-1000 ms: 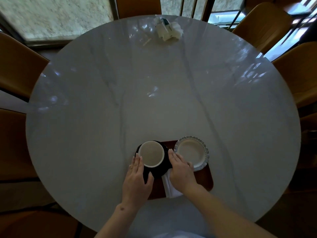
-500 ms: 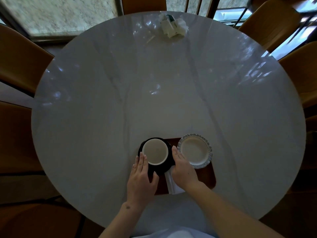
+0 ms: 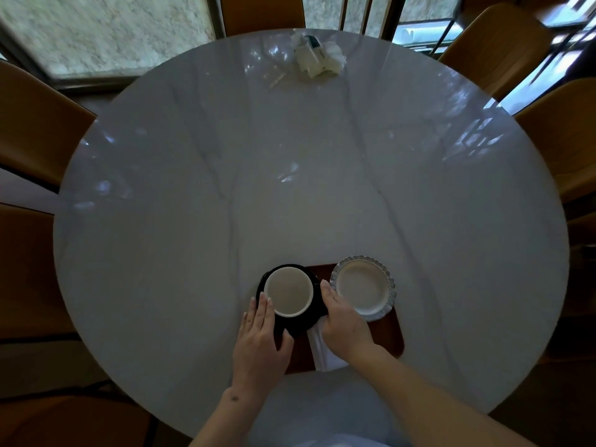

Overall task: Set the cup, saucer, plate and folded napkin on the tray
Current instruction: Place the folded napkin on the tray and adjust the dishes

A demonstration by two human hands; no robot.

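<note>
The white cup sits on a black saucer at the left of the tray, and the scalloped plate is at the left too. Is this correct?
Not quite. In the head view the scalloped plate is at the right of the tray; the white cup on the black saucer is at the left.

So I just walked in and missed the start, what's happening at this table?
A person is arranging a tea setting on a brown tray at the near edge of a round marble table. Both hands flank a dark saucer carrying a white cup: the left hand on its left, the right hand on its right. A scalloped plate and folded napkin lie on the tray.
</note>
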